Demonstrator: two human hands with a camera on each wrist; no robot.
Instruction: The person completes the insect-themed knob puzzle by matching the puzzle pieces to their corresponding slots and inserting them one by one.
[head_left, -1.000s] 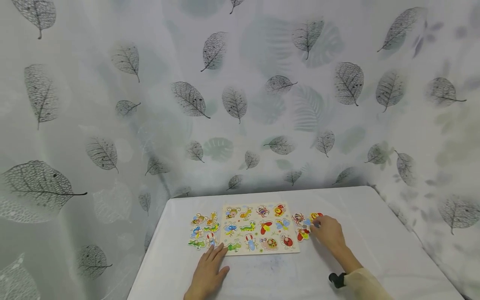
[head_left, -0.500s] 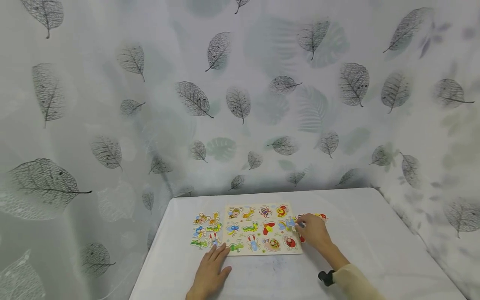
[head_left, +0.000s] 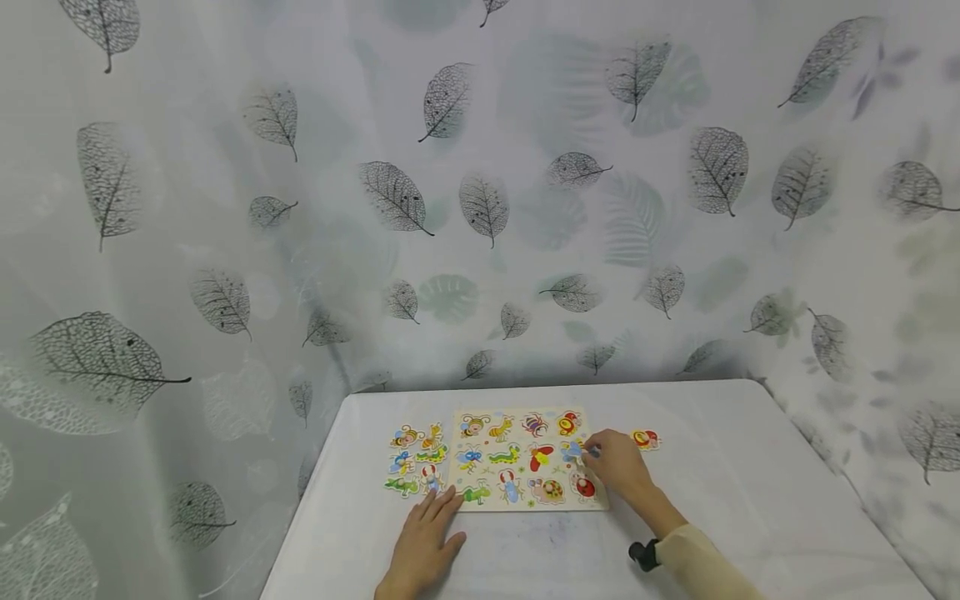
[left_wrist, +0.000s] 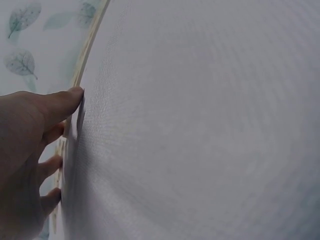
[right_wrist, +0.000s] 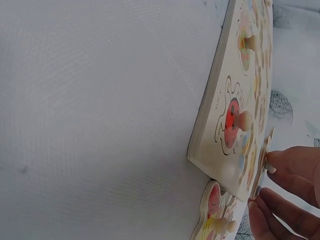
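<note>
A wooden insect puzzle board [head_left: 570,505] lies on the white-covered table. My right hand [head_left: 621,468] is over the board's right side, thumb and fingers pinching the knob of a thin wooden puzzle piece [right_wrist: 262,165]. The piece is edge-on in the right wrist view; in the head view it overlaps the blue dragonfly picture. My left hand [head_left: 423,537] rests with extended fingers at the board's lower left corner, thumb spread on the cloth. Nearby, a knobbed ladybug piece [right_wrist: 232,125] sits in the board.
Left of the board lie several loose insect pieces, among them a bee [head_left: 405,436] and a green grasshopper [head_left: 401,485]. To the right are a red-and-yellow bug piece [head_left: 646,439] and a red-winged piece [right_wrist: 212,207] close beside the board's edge. A leaf-patterned curtain [head_left: 480,208] surrounds the table.
My right hand has picked up a piece from the group right of the board and carried it left over the board. The left hand stays at the corner.
</note>
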